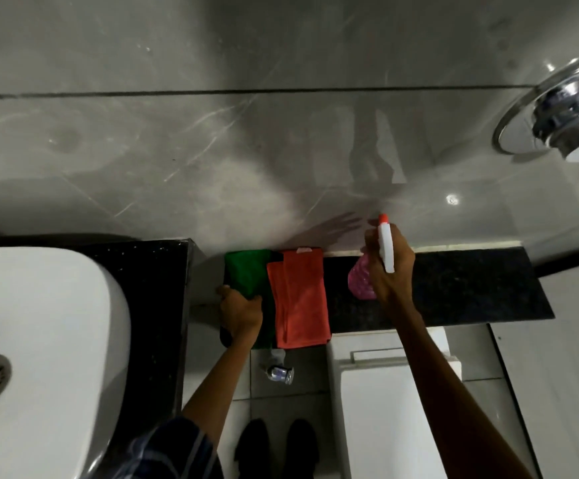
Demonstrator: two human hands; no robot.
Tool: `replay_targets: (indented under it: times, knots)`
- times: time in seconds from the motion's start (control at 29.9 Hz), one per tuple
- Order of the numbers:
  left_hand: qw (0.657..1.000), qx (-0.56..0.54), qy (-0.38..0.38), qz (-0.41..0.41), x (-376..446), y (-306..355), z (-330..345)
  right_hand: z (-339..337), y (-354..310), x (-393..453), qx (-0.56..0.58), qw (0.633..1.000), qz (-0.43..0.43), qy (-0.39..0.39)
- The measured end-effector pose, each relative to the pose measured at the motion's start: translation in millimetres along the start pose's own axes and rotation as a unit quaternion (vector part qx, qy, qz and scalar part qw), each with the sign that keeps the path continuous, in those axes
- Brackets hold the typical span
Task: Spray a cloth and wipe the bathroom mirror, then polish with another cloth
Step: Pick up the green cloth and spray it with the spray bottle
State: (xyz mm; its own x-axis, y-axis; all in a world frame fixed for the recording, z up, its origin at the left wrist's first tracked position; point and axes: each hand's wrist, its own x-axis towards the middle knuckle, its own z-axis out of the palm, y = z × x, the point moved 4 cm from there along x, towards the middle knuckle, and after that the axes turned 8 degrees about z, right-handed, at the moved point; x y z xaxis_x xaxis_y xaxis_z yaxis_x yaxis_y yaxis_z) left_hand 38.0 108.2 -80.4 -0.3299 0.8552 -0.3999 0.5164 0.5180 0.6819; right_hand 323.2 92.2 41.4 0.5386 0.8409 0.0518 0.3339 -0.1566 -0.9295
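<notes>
Left hand (239, 311): palm down on the near edge of the green cloth (246, 274), fingers curled over the fold, thumb out to the left; a grip on the cloth, though lifted or only pressed cannot be told

Green cloth: folded, flat on the black counter (471, 288), running from under the left hand toward the wall, its right side tucked under the orange cloth (300, 302)

Orange cloth: folded, flat on the counter, just right of the left hand, overlapping the green cloth, between the two hands; untouched by either hand

Right hand (390, 267): closed around the neck of the spray bottle (364, 276), fingers wrapped tight, held over the counter to the right of both cloths

Spray bottle: pink body showing left of and below the right hand, white trigger head with red nozzle tip sticking out above the knuckles, nozzle toward the grey tiled wall (281, 133)

White basin (46, 305): far left of the left hand, drain visible

Toilet cistern and lid (392, 392): white, beneath the right forearm

Chrome fitting (564, 108): on the wall, far right of and above the right hand

Dark shoes (277, 447): on the floor between the forearms
</notes>
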Motion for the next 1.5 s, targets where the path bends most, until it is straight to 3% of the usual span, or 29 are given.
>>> replay_targets:
  times: [0.2,0.4,0.53,0.6,0.73,0.9,1.0,1.17,1.37,1.5]
  knots:
    - [0.986,-0.151,-0.067,0.0,-6.9,8.1,-16.1,0.1,-32.7,-45.5,-0.04,0.995,-0.057,-0.068]
    - [0.931,-0.331,-0.157,-0.001,-55.9,50.7,-75.8,8.6,-75.5,-109.0,0.042,0.981,0.028,-0.189]
    - [0.875,-0.425,-0.221,0.075,-89.4,89.9,-131.0,27.2,-97.4,-146.3,0.104,0.949,0.131,-0.266]
    - [0.869,-0.427,-0.223,0.11,-102.1,106.7,-162.4,33.4,-121.2,-164.0,0.124,0.944,0.133,-0.274]
    - [0.88,-0.408,-0.204,0.133,-114.7,125.1,-205.9,38.4,-166.8,-179.7,0.088,0.964,0.045,-0.247]
    - [0.886,-0.396,-0.196,0.139,-123.0,129.6,-227.1,42.5,-177.9,-177.9,0.063,0.969,0.075,-0.226]
    - [0.886,-0.398,-0.196,0.139,-123.7,127.8,-230.4,41.6,-171.0,-177.8,0.076,0.962,0.135,-0.223]
    - [0.886,-0.396,-0.199,0.134,-120.5,123.3,-224.1,37.6,-169.8,-183.9,0.064,0.961,0.089,-0.252]
    - [0.895,-0.371,-0.211,0.132,-122.5,118.4,-196.4,28.3,-140.4,-182.0,0.076,0.965,0.118,-0.222]
    - [0.899,-0.351,-0.228,0.128,-126.2,114.8,-176.8,24.3,-126.0,-176.0,0.076,0.958,0.106,-0.256]
